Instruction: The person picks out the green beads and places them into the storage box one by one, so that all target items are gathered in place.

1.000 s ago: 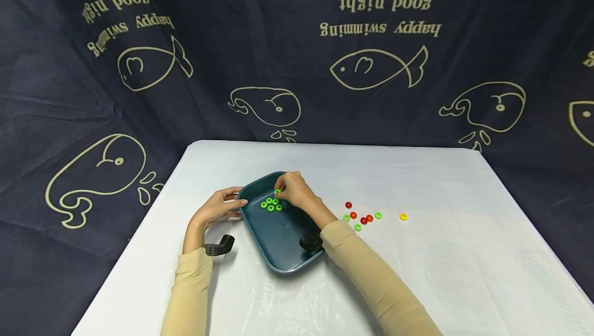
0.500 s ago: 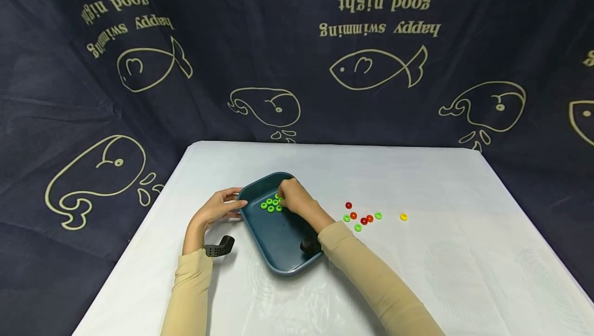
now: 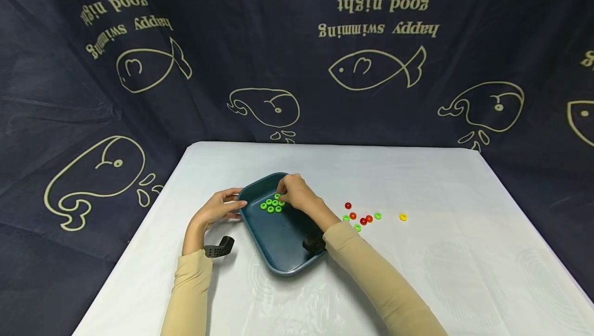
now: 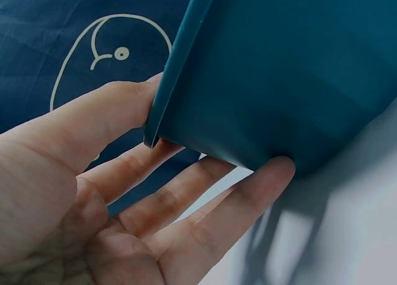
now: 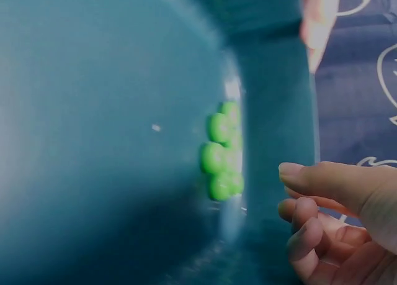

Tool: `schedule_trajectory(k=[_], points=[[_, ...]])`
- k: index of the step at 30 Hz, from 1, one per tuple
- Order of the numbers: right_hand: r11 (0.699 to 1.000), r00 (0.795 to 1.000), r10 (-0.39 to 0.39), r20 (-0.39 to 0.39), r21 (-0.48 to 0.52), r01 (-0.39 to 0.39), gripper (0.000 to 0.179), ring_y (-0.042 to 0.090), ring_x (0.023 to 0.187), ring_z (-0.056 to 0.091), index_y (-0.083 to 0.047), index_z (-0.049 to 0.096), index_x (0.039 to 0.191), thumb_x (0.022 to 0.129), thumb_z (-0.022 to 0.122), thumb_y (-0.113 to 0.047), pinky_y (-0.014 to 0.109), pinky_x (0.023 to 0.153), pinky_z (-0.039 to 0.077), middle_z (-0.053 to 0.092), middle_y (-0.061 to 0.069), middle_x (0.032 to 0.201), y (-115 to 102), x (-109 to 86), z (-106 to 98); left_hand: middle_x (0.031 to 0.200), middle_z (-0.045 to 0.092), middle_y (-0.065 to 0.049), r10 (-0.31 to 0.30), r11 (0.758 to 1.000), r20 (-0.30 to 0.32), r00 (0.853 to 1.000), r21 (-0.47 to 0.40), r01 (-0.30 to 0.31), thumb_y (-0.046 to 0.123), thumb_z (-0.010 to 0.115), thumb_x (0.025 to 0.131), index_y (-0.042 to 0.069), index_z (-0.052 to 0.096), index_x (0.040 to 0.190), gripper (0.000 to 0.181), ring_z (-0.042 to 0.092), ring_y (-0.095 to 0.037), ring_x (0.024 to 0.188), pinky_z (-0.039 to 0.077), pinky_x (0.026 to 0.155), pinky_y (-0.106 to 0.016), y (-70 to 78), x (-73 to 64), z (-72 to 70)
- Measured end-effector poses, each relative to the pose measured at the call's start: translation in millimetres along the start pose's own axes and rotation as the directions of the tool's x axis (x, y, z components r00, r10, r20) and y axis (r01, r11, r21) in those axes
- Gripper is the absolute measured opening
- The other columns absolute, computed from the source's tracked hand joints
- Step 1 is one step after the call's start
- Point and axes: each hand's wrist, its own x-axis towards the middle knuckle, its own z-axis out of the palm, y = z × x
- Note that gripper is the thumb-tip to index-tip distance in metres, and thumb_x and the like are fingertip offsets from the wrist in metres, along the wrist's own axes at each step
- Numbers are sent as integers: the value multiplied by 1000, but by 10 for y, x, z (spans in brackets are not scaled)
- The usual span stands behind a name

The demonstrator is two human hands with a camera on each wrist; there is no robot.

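Observation:
A dark teal tray (image 3: 278, 243) with raised walls stands at an angle on the table. My left hand (image 3: 214, 208) holds its left rim; in the left wrist view the thumb lies against the rim and the other fingers (image 4: 248, 192) reach under the outer wall. Inside, near the far end, several small green ring-shaped beads (image 3: 270, 210) lie in a close cluster. My right hand (image 3: 297, 194) hovers just beside this cluster. In the right wrist view its fingers are loosely bent, with a gap to the thumb (image 5: 291, 173) and nothing between them.
Right of the tray, loose beads lie on the white table (image 3: 464, 274): dark red (image 3: 348, 205), orange (image 3: 369, 218), green (image 3: 378, 216) and, farthest right, yellow (image 3: 403, 217). A dark cloth (image 3: 297, 32) with fish and whale drawings hangs behind the table.
My right hand lowered a green bead to the cluster, let it go there, then rose slightly. The left hand and the tray have stayed in place.

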Motion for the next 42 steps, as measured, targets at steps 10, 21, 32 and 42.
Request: schedule_trajectory(k=[10,21,32,42], points=[[999,998,41,-46,21,-40,20,22,91,65,-2,71,100,81,73,-9,30,78,57,71,10,96,18,-17,-260,132,43,-28,1,1000,-4,1000,7,-1,17,62,91,-1,35,142,60,64,-30,100,58,85,-42,-56,-6,-24],[999,988,32,-152,19,-29,19,25,80,65,-3,73,97,80,74,-12,31,68,56,71,12,91,133,-114,-627,133,43,-29,8,1000,4,1000,4,-8,17,61,92,-1,35,142,59,65,-31,100,58,85,-42,-67,-4,-13],[990,966,111,-233,110,-87,19,15,60,61,-4,72,99,82,73,-12,21,47,52,71,15,94,407,-348,-1000,134,41,-31,13,1000,14,1000,7,-13,19,62,92,-2,34,142,62,65,-30,100,58,86,-42,-48,-11,-13],[987,941,162,-299,71,-147,22,24,73,62,-7,73,101,82,72,-18,26,57,51,72,13,96,690,-664,-1281,134,41,-29,13,1000,15,1000,9,-13,19,62,92,-1,33,142,62,66,-23,95,57,87,-44,-31,12,-16]])
